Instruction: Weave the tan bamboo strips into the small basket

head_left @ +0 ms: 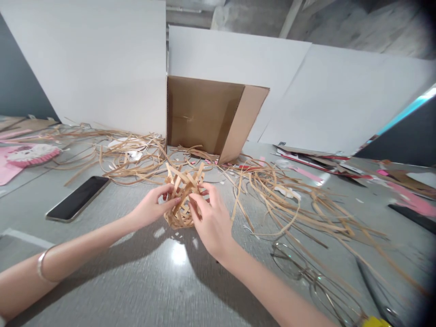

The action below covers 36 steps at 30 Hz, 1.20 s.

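Observation:
A small basket (182, 218) woven from tan strips stands on the grey tabletop in front of me, with loose strip ends poking up around its top. From the left, my left hand (155, 204) grips its side, fingers closed on the weave. My right hand (213, 218) is closed on the opposite side, thumb and fingers pinching near a strip at the upper rim. Some fingertips of both hands are hidden behind the strips.
Loose tan strips (272, 190) lie in tangles right and left. An open cardboard box (204, 113) stands behind the basket against white panels. A phone (78, 198) lies at left. Eyeglasses (306, 272) and a dark tool with a yellow part (374, 321) lie at front right.

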### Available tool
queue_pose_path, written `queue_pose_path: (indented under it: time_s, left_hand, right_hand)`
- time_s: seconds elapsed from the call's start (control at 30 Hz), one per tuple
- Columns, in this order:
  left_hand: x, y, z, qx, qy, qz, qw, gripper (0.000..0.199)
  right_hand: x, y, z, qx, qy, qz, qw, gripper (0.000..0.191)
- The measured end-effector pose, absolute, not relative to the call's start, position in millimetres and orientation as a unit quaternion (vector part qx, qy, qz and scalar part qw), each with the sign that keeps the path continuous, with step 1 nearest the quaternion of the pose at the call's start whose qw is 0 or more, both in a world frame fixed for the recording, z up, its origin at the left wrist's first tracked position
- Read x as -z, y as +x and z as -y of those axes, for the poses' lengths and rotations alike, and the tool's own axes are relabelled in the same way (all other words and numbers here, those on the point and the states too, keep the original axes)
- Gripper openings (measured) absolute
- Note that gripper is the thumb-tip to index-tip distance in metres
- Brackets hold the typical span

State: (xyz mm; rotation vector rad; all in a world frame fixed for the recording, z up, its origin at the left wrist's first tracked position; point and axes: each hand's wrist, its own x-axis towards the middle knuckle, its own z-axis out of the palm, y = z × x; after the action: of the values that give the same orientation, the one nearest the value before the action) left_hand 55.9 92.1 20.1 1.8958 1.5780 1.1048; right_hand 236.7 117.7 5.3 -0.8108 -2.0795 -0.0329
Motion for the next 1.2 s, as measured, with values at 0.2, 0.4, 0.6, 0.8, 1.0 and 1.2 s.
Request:
queue_pose_path:
  time_s: [0.2, 0.4, 0.6, 0.8, 1.0, 1.2]
  left_hand:
    - [-19.0, 52.4, -94.1, -0.391, 0.692, -0.569, 0.210, 0.023]
    - [-22.4, 50.1, -94.9, -0.383, 0.697, -0.565, 0.218, 0.023]
    - [-22.1, 50.1, -95.3, -0.389, 0.689, -0.571, 0.217, 0.024]
    - [-22.9, 50.4, -95.4, -0.386, 0.691, -0.567, 0.228, 0.024]
    - [-20.8, 47.7, -99.2, -0.406, 0.668, -0.573, 0.245, 0.027]
    - [-22.6, 46.6, -100.1, -0.384, 0.672, -0.584, 0.245, 0.026]
  right_hand:
    - [-3.1, 238.3, -124.8, -0.051, -0.275, 0.816, 0.505, 0.018]
    - [6.2, 239.3, -129.0, -0.032, -0.243, 0.813, 0.528, 0.023]
    - [14.0, 241.3, -129.6, 0.016, -0.211, 0.818, 0.535, 0.034]
    - [9.5, 238.8, -133.0, -0.032, -0.208, 0.841, 0.498, 0.029]
    - [-12.5, 251.4, -146.7, -0.162, -0.165, 0.878, 0.418, 0.041]
    - [-23.5, 258.2, -149.9, -0.157, -0.150, 0.887, 0.407, 0.038]
